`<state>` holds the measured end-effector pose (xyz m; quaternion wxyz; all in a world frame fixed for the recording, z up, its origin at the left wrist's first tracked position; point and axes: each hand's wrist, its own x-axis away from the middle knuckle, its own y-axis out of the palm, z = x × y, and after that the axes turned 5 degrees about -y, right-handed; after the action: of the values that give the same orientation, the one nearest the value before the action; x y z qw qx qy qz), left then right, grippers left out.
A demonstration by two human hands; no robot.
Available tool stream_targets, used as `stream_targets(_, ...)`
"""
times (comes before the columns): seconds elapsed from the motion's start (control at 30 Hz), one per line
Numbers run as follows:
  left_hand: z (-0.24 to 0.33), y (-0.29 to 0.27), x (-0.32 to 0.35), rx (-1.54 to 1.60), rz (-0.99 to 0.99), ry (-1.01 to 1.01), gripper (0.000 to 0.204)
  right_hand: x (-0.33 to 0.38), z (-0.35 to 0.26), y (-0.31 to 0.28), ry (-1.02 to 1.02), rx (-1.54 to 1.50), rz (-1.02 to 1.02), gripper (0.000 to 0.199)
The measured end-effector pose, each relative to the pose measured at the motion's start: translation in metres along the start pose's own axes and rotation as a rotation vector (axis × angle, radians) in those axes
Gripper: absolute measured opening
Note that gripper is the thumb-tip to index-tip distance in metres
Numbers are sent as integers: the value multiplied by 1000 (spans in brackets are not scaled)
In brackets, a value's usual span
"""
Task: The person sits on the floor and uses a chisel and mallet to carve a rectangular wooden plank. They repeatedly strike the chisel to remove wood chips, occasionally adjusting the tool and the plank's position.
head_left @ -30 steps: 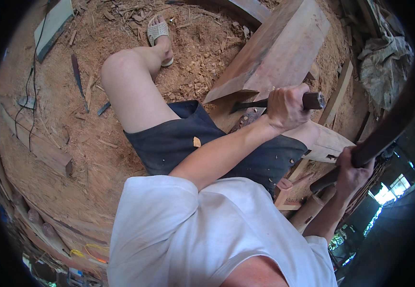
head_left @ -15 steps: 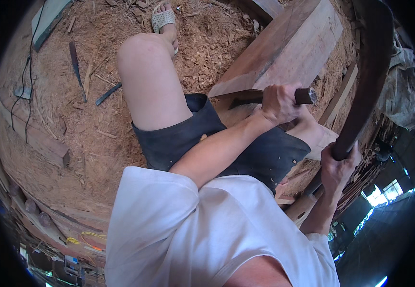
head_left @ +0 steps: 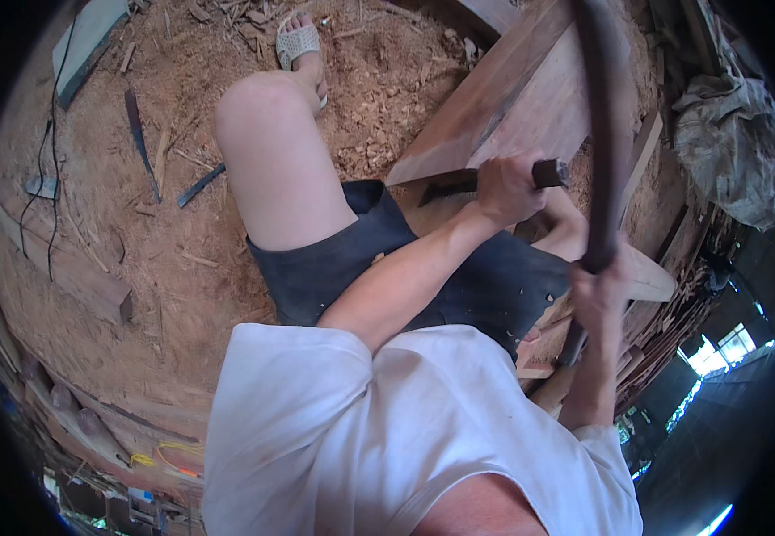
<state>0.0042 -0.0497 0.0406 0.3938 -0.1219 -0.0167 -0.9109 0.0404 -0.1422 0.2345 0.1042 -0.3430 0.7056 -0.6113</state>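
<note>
My left hand (head_left: 510, 189) is closed round the handle of a chisel (head_left: 552, 174); the butt end sticks out on the right of my fist. Its dark blade (head_left: 448, 185) points left, by the lower end of a large, angular wood block (head_left: 481, 98). Whether the edge touches the wood, I cannot tell. In my right hand (head_left: 598, 290) is a long, curved, dark wooden club (head_left: 600, 134), raised across the view, with its lower end (head_left: 572, 344) showing below my fist. A gap shows between the club and the chisel's butt.
Wood chips and sawdust cover the ground around my legs. On the left lie a dark, narrow blade-like tool (head_left: 140, 134), a short dark bar (head_left: 200, 185), a black cord (head_left: 53, 179) and a squared timber (head_left: 92, 277). A crumpled pale sack (head_left: 736, 147) sits at the right.
My right hand has swung the club leftward, nearer the chisel's butt. My left hand and the chisel have shifted slightly left.
</note>
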Motion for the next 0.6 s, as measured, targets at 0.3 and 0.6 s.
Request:
stream_targets(0.3,-14,-3,2,1,-47,-7,17,2,16,1,120,-324,84,33)
stream_targets(0.6,-10,0,-2,-47,-23,-11,8,-5,11,31,-149,-180,0,66)
